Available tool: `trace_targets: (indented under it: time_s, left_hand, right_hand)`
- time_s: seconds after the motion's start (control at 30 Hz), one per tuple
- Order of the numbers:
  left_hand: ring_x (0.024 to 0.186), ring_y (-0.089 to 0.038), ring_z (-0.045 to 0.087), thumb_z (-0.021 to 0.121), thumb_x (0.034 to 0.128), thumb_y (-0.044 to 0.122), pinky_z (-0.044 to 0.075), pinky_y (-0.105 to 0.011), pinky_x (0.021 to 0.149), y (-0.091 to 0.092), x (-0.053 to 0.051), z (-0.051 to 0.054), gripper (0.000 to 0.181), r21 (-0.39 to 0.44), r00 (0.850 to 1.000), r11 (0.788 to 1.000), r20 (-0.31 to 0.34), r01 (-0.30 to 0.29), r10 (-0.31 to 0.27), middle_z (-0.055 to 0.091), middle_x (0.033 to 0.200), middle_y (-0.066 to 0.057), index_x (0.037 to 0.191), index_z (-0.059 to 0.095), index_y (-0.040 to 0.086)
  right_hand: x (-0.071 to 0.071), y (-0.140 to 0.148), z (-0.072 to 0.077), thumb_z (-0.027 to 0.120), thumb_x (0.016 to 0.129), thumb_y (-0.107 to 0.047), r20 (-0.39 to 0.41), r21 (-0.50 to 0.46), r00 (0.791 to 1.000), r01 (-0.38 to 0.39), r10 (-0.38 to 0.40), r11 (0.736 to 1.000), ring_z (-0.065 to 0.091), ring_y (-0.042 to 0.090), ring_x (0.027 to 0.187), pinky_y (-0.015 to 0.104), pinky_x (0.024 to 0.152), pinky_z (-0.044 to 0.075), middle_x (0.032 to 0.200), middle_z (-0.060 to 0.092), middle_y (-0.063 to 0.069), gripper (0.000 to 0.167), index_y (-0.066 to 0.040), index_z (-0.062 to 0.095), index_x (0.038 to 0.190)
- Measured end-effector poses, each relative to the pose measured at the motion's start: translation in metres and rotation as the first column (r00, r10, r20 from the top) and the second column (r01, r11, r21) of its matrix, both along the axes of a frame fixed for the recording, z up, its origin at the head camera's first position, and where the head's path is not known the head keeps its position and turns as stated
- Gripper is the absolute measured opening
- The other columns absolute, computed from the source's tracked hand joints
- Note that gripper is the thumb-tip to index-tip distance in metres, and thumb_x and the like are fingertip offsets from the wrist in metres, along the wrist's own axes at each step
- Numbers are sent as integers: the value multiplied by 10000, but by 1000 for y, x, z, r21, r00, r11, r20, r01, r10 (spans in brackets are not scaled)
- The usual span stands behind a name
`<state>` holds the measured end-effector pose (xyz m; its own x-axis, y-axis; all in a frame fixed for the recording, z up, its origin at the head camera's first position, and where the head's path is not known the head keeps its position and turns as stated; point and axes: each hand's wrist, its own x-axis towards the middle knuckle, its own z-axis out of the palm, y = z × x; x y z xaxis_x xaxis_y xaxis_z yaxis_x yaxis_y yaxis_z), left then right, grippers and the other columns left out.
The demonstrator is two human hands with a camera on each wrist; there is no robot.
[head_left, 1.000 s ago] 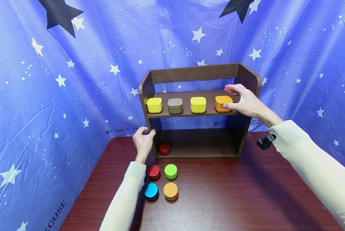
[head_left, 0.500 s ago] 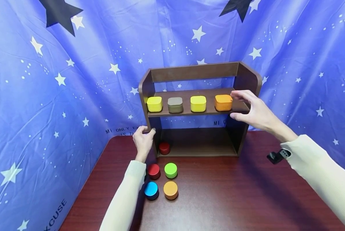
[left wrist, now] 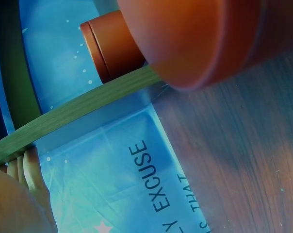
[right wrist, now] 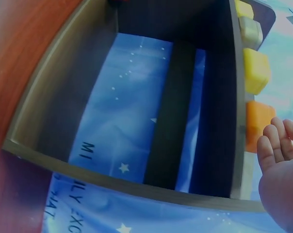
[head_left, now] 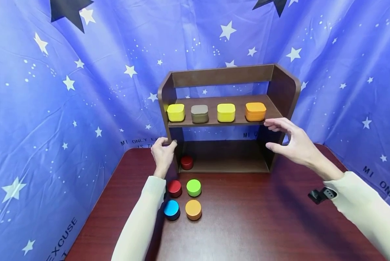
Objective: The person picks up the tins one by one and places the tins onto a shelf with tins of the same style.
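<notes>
A brown two-tier shelf [head_left: 227,123] stands on the table. My left hand [head_left: 163,154] grips its left side panel; in the left wrist view its fingers [left wrist: 34,177] lie behind the panel's edge [left wrist: 78,107]. My right hand [head_left: 293,143] is in front of the right end of the upper shelf, fingers spread from the thumb, holding nothing. Just left of it sits an orange rounded square tin [head_left: 255,111]. Further left along that shelf are a yellow tin [head_left: 225,112], a grey-brown tin [head_left: 199,114] and another yellow tin [head_left: 176,112]. A red round tin [head_left: 186,162] sits at the lower shelf's left.
In front of the shelf on the table [head_left: 247,217] are round tins: red [head_left: 174,188], green [head_left: 193,187], blue [head_left: 171,210] and orange [head_left: 193,210]. They stand close beside my left forearm. A blue starry curtain [head_left: 129,90] hangs behind and at the sides.
My right hand has let go of the orange square tin and drawn back to the right and down. My left hand keeps its grip on the side panel. The head view has tipped slightly downward.
</notes>
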<state>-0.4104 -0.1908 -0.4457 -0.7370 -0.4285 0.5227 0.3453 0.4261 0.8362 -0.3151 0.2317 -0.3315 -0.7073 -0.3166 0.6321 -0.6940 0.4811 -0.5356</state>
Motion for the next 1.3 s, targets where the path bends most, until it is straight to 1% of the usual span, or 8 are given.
trace_targets:
  time_s: [0.2,0.4,0.53,0.7,0.93,1.03,1.13,1.3]
  left_hand:
    - [911,-353,708,843,828,171,506,-335,839,-1,-2,2,184,2,1000,1000,-7,11,-11,780,943,-187,855,764,7]
    - [907,-362,705,844,824,163,497,-329,844,-1,-3,3,179,-3,1000,1000,-7,6,-6,774,933,-192,847,763,5]
    - [924,-378,710,844,826,165,501,-339,853,0,-4,4,191,-7,1000,1000,-14,8,-8,776,946,-202,866,766,-5]
    - [917,-372,715,846,832,166,504,-328,838,1,-4,3,195,0,1000,1000,-4,13,-13,779,948,-204,871,767,-8]
    - [883,-348,728,849,830,155,510,-290,820,0,-2,1,169,5,1000,1000,-16,11,-11,789,940,-186,873,781,6]
    - [873,-339,728,849,826,150,511,-282,809,0,-1,0,162,1,1000,1000,-13,7,-7,790,934,-180,869,784,9]
    - [877,-339,726,847,827,147,509,-290,812,-1,-1,0,155,-2,1000,1000,-9,6,-6,790,936,-180,871,788,11]
    - [897,-364,725,849,832,149,509,-341,840,-1,0,-1,161,3,1000,1000,-11,17,-17,791,952,-191,886,791,8]
  right_hand:
    - [3,-4,-16,818,820,87,5,1,1000,-25,25,1000,564,-141,1161,26,1029,385,1305,591,-340,637,19,638,1428]
    - [2,-10,-29,819,828,85,32,-7,998,-59,59,998,565,-115,1156,33,1031,389,1308,597,-313,623,13,646,1422]
    - [2,-15,-38,826,815,91,35,-21,995,-88,89,996,573,-88,1141,46,1020,400,1306,611,-287,610,18,662,1398]
    - [4,-20,-51,856,799,68,35,-5,994,-102,102,995,577,-93,1124,59,1010,416,1285,634,-217,603,8,678,1372]
    - [4,-29,-67,876,815,1,68,22,992,-104,102,994,593,-64,1119,92,1008,433,1272,705,26,584,-19,688,1367]
    - [4,-33,-75,880,827,-32,90,38,991,-102,98,994,598,-43,1111,108,1007,442,1263,716,94,572,-34,690,1366]
    - [4,-39,-83,887,827,-54,102,59,990,-107,100,993,601,-27,1102,128,999,456,1248,726,101,571,-46,695,1365]
    - [3,-49,-93,894,838,-111,130,91,985,-122,109,988,609,-7,1103,178,984,491,1242,733,48,570,-79,697,1372]
